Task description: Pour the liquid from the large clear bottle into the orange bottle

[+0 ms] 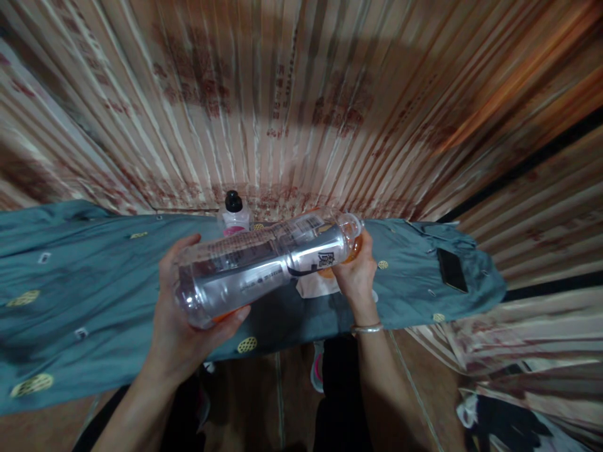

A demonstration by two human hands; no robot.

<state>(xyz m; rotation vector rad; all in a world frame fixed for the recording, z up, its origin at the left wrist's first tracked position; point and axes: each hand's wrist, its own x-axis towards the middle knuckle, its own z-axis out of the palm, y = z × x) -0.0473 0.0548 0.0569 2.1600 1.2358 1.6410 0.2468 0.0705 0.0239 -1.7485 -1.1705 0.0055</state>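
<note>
A large clear plastic bottle (264, 267) with a printed label lies tilted in the air between both hands, its neck up to the right. My left hand (181, 314) wraps round its base, thumb along the lower side. At the neck end my right hand (358, 270), with a bangle on the wrist, is closed; the bottle hides part of its fingers. Something orange (354, 248) shows beside the neck at the right fingers, and more orange is visible beneath the bottle. Behind the large bottle stands a small clear bottle (235, 220) with a black cap and a pink label.
A green cloth with yellow prints (117, 282) covers the long table. A dark phone (452, 270) lies at its right end. Something white (318, 287) is partly hidden under the bottle. Pleated curtains (282, 113) hang behind and at the right. A dark bundle (511, 424) is at the lower right.
</note>
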